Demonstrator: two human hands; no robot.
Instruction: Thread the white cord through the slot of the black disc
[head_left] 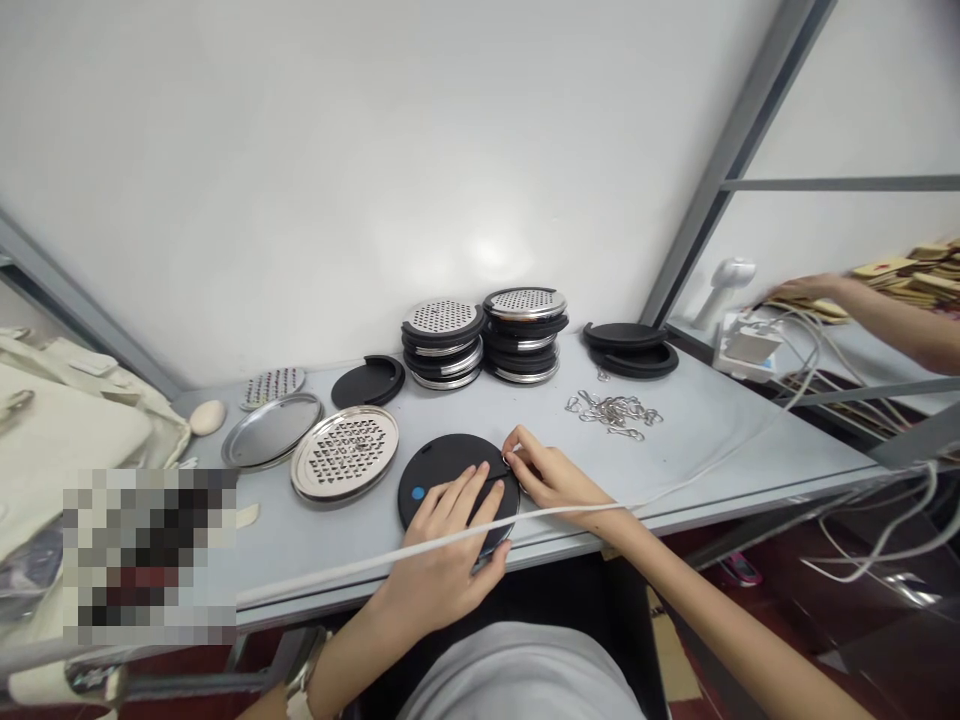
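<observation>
On the grey table in front of me lies a round black disc [431, 465] with a blue dot. My left hand [450, 535] rests flat on top of it, fingers stretched, the thumb by the near edge. At the disc's right rim my right hand [544, 475] pinches a small shiny metal clip [505, 461], mostly hidden by the fingertips. To the right is a loose pile of small metal clips [615, 410]. A round metal grater plate [349, 450] lies to the left of the disc, beside a plain metal disc [274, 430].
Two stacks of graters with black rims [442, 350] stand by the wall. Black holders [630, 345] lie back right; another black holder [367, 382] is left. A white cable [675, 490] crosses before my arms. Another person's hand [810, 288] is far right.
</observation>
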